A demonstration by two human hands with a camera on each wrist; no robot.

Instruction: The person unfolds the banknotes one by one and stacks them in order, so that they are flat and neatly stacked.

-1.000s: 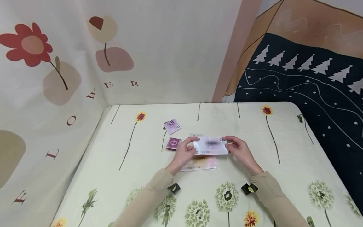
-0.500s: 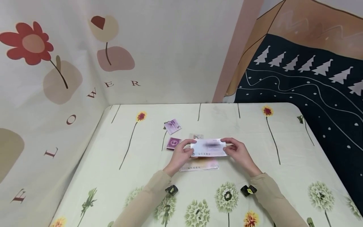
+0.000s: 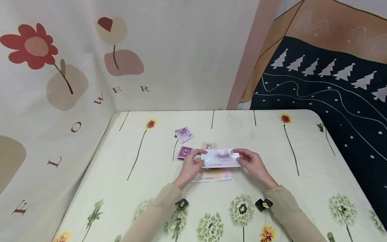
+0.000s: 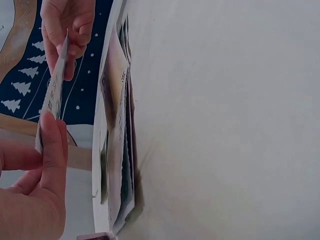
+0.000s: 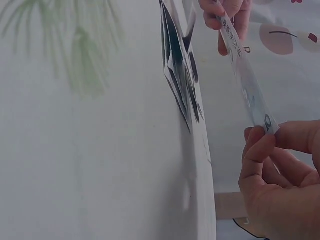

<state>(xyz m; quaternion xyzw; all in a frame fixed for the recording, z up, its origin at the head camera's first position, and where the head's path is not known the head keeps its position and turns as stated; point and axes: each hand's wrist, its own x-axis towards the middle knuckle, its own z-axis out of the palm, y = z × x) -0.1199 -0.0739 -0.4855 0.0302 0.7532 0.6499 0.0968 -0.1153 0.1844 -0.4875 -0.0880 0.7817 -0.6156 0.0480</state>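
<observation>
A pale purple banknote is stretched flat between both hands above the table. The left hand pinches its left end between thumb and fingers. At the other end the right hand pinches it the same way. Both wrist views show the banknote edge-on, raised off the tabletop. Under and in front of it lies a stack of banknotes, pinkish on top, partly covered by the held note in the head view. The stack looks several notes thick in the left wrist view.
Left of the hands lies a folded purple packet, with a small purple folded note behind it. A greyish paper piece pokes out beyond the held banknote. A flower-print cloth covers the table; a fabric curtain rises behind.
Both hands have shifted slightly left and toward the person with the banknote still pinched between them, showing more of the greyish piece behind. The stack and purple pieces have stayed put.
</observation>
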